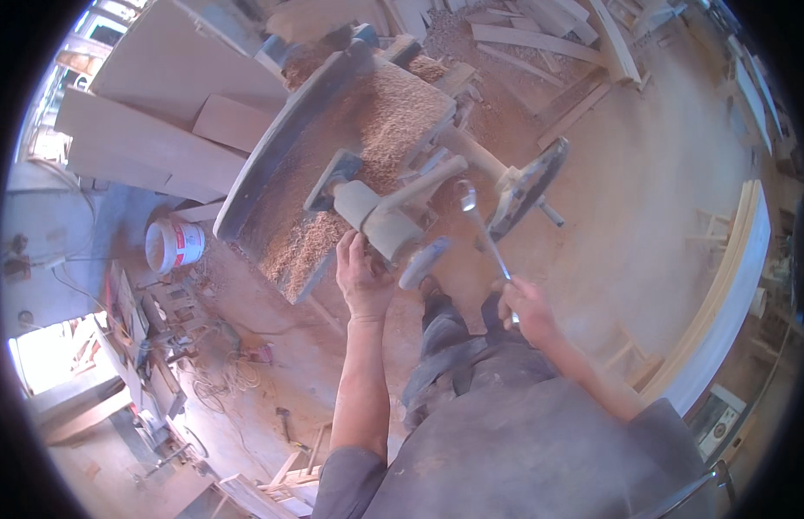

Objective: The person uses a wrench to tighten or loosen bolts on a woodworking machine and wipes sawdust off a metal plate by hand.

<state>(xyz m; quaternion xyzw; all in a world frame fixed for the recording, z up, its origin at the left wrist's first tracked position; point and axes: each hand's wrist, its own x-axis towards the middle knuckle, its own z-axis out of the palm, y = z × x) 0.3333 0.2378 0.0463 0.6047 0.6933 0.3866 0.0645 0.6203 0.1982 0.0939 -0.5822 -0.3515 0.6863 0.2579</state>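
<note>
A dust-covered machine with a grey cylindrical housing (pixel 377 220) stands in front of me. My left hand (pixel 365 275) is against the near left side of this housing, fingers curled onto it; the fingertips are partly hidden. Beside that hand, a small handwheel (pixel 425 263) sits at the housing's near end. My right hand (pixel 525 310) is closed round the lower part of a silver wrench (pixel 486 233). The wrench tilts up and to the left, its head close to a grey lever arm (pixel 423 183) and apart from the large handwheel (pixel 530 192) on the right.
Wood shavings (pixel 393 121) fill the machine's trough. A white bucket (pixel 174 245) stands on the left, below leaning boards (pixel 160 143). Timber offcuts (pixel 549 43) lie at the back. Long planks (pixel 722 294) rise on the right. A hammer (pixel 285 424) and cables are on the floor at lower left.
</note>
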